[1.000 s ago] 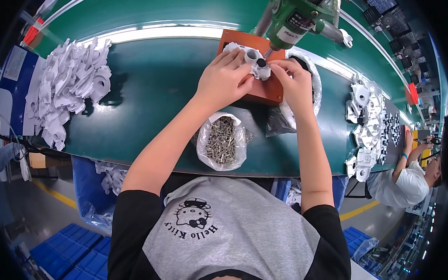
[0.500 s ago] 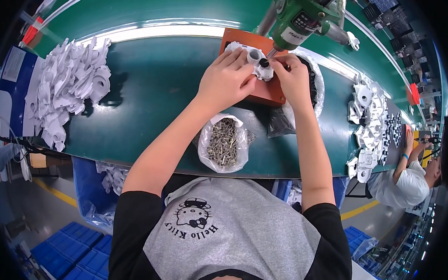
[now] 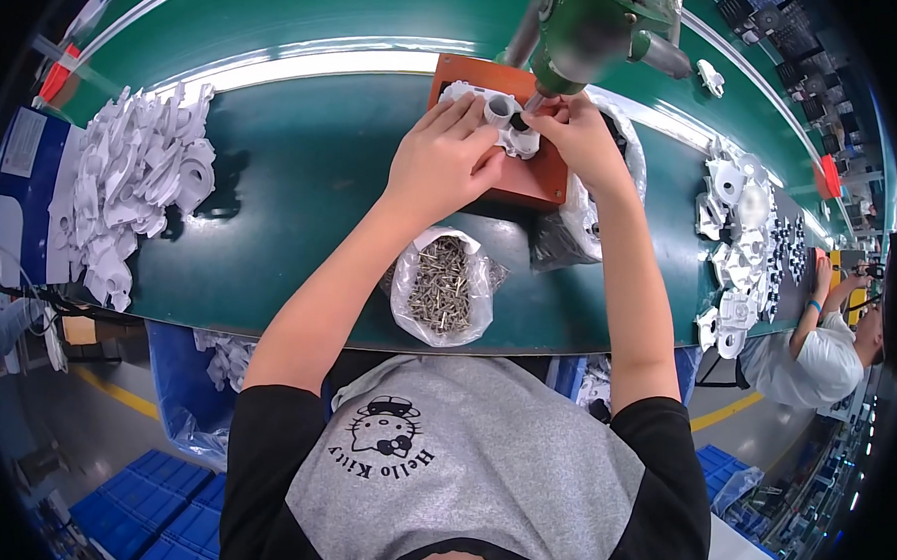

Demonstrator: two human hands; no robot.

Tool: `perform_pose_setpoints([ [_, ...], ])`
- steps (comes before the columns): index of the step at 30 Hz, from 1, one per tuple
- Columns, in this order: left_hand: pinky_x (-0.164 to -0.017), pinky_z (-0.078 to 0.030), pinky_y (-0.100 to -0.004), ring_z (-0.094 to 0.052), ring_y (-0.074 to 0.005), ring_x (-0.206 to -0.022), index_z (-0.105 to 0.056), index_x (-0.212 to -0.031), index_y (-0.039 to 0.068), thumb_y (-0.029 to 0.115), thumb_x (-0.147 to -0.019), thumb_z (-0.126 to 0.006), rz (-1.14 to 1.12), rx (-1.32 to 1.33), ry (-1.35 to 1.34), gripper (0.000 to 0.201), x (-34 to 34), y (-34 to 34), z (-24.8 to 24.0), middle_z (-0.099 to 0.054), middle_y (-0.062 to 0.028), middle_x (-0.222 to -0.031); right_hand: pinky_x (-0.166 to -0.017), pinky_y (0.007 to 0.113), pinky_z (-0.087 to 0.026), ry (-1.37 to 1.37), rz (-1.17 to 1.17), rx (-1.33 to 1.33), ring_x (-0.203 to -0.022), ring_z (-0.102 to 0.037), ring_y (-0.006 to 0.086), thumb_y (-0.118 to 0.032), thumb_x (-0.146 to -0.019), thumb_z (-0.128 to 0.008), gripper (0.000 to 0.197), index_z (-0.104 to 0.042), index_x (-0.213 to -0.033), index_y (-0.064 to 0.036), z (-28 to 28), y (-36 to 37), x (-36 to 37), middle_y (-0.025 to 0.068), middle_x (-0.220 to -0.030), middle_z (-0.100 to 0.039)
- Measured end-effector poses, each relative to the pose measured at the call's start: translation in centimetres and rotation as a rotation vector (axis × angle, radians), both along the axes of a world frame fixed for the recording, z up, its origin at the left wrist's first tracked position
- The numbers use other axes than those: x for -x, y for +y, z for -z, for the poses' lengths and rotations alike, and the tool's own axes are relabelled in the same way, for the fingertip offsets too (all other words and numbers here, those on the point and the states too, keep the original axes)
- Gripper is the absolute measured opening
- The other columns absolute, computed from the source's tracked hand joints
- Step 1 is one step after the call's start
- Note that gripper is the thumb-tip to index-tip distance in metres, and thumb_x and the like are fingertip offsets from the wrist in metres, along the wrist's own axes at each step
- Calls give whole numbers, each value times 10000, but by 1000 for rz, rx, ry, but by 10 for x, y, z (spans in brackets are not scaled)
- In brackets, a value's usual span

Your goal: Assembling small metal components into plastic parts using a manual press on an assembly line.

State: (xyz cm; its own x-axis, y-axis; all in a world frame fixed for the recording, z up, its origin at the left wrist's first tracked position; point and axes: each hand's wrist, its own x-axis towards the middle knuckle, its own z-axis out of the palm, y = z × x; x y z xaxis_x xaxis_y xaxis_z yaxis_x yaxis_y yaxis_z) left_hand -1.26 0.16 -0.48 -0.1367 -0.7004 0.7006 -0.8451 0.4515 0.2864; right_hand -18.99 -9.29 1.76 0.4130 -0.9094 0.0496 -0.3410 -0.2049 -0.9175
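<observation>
A white moulded plastic part [image 3: 516,143] with a round collar lies on the orange block [image 3: 550,176] beneath the green machine head [image 3: 571,45]. My left hand [image 3: 442,155] is closed over the part's left side, fingers on top and thumb at its near edge. A small black piece [image 3: 518,122] sits on the part, right of the collar. Beside it, directly under the machine's metal tip [image 3: 536,100], my right hand [image 3: 581,136] has thumb and fingers pinched together. Whatever lies between those fingertips is too small to tell.
A clear bag of metal pins [image 3: 442,288] stands near the front edge. Behind my right forearm is another plastic bag [image 3: 577,226] with dark contents. White parts are heaped at left [image 3: 137,181] and laid out at right [image 3: 738,243]. Another person [image 3: 811,356] works at far right.
My right hand's fingertips have shifted slightly toward the black piece. The machine head looks blurred now. My left hand stays on the white part.
</observation>
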Motion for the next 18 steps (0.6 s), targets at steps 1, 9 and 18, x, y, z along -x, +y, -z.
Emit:
perform_pose_setpoints([
  [1,-978,-448,-426,-583,-310,-1105,-630,-872,61,183,-743,-672,-2,-1,-1,183,0,0,0,-636,-163,-1122,-832,298,-435,0,2,0,-897,-496,183,-216,-754,-727,427,-579,-1054,49,1,-1,0,108,-1065,-500],
  [9,-977,-448,-428,-583,-308,-1105,-629,-877,61,183,-745,-672,-1,3,-5,186,0,1,0,-638,-156,-1119,-841,312,-443,-34,-39,-19,-918,-509,203,-216,-754,-731,398,-596,-1041,24,0,-2,3,126,-1100,-491],
  [18,-983,-443,-436,-580,-314,-1109,-628,-882,61,188,-748,-670,13,3,2,189,2,0,0,-635,-154,-1127,-752,287,-466,78,0,106,-860,-567,188,-162,-747,-720,358,-597,-1043,-2,-10,4,8,98,-979,-557],
])
